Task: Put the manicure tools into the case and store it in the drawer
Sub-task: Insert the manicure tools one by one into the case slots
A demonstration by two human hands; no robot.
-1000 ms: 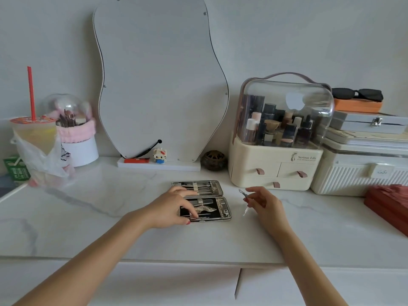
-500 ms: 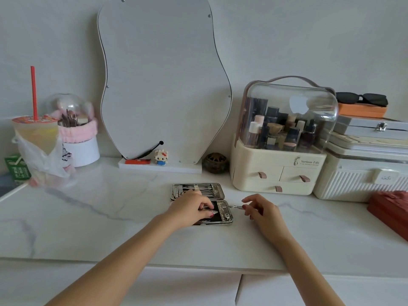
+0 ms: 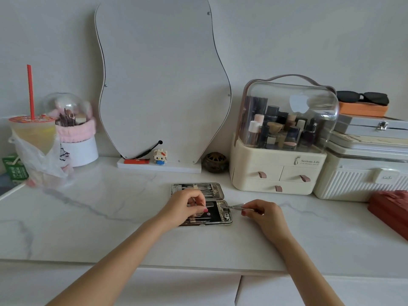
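An open manicure case (image 3: 217, 192) lies flat on the marble tabletop, several metal tools strapped in its far half. My left hand (image 3: 187, 207) rests over the near half, fingers curled down onto the lining; what they hold is hidden. My right hand (image 3: 261, 214) pinches a thin metal tool (image 3: 237, 206) whose tip points left and reaches the case's right edge. Cream drawers (image 3: 260, 175) sit in the cosmetic organizer behind the case.
A wavy mirror (image 3: 163, 80) leans on the wall behind the case. A bagged drink cup (image 3: 33, 138) and brush holder (image 3: 75, 129) stand at left. White storage boxes (image 3: 364, 177) and a red box (image 3: 390, 208) crowd the right. Cabinet drawer fronts (image 3: 187, 290) run below the table edge.
My right hand has carried the thin tool down and left until its tip meets the case's right edge. My left hand has shifted right over the near half.
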